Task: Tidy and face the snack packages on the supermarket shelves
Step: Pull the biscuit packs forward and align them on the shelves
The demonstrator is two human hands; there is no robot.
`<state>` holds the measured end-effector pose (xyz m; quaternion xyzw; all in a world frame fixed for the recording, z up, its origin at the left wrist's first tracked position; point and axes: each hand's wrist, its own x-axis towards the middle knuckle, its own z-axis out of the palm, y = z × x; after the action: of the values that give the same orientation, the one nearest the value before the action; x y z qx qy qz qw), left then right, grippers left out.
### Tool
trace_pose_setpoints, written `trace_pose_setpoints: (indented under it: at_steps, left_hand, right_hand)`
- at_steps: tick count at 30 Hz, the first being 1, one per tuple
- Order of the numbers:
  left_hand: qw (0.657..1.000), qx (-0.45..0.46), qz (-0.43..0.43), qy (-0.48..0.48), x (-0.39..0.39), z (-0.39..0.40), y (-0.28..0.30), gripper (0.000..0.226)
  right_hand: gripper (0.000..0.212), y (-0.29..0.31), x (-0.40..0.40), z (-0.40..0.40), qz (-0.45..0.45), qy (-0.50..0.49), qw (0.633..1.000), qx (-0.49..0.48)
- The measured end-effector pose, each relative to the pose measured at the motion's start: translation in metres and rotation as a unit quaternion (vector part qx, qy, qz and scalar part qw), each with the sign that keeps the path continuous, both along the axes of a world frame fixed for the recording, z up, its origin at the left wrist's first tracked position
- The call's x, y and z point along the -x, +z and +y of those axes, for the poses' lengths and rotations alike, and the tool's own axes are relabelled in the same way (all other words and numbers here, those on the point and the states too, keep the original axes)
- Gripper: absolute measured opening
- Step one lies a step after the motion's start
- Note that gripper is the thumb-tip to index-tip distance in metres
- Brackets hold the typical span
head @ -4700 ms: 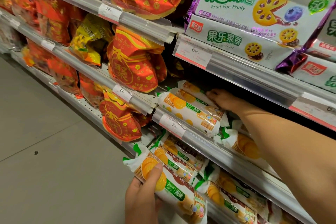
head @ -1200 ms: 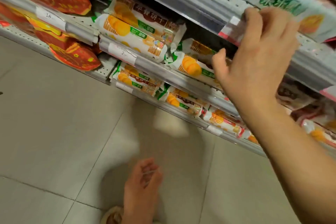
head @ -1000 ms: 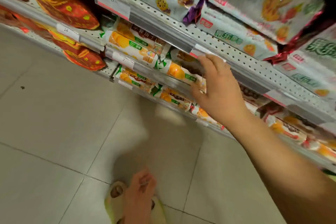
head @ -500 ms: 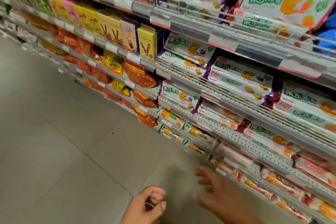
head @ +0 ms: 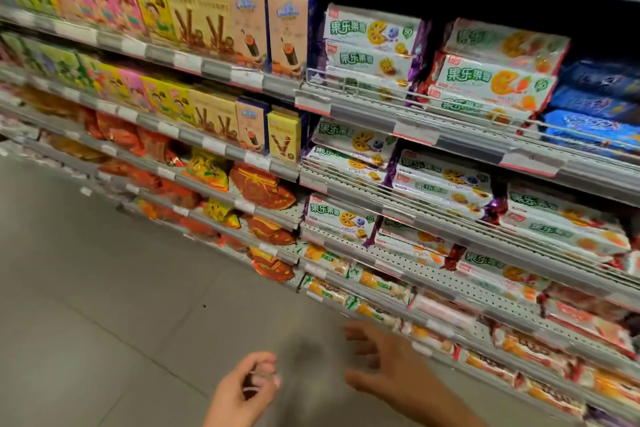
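Long rolls of orange cracker packs (head: 323, 258) lie along the two lowest shelves. White fruit-biscuit packs (head: 337, 215) with green lettering fill the shelves above them. My right hand (head: 384, 362) hovers low in front of the bottom shelf, fingers spread, touching nothing. My left hand (head: 247, 386) is at the bottom of the view over the floor, fingers loosely curled, holding nothing that I can make out. Both hands are blurred.
Red and yellow snack bags (head: 261, 189) sit on the lower shelves to the left. Boxes of biscuit sticks (head: 202, 22) stand on the upper shelves, blue packs (head: 595, 107) at the right. Grey tiled floor (head: 104, 305) stretches left of the shelving.
The view has lifted and pulled back from the cracker rolls to take in the whole shelving. My right hand left the shelf edge and dropped low; my left hand stays low.
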<state>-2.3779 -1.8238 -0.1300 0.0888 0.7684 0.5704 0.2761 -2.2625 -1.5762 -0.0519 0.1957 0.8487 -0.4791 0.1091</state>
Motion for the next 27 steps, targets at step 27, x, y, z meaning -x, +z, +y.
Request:
trace_pose_setpoints:
  at_steps: [27]
  left_hand:
    - [0.988,0.051,0.119,-0.079,0.239,-0.043,0.062,0.047]
  right_hand:
    - [0.045,0.021,0.207,-0.037,0.106,-0.16,0.981,-0.023]
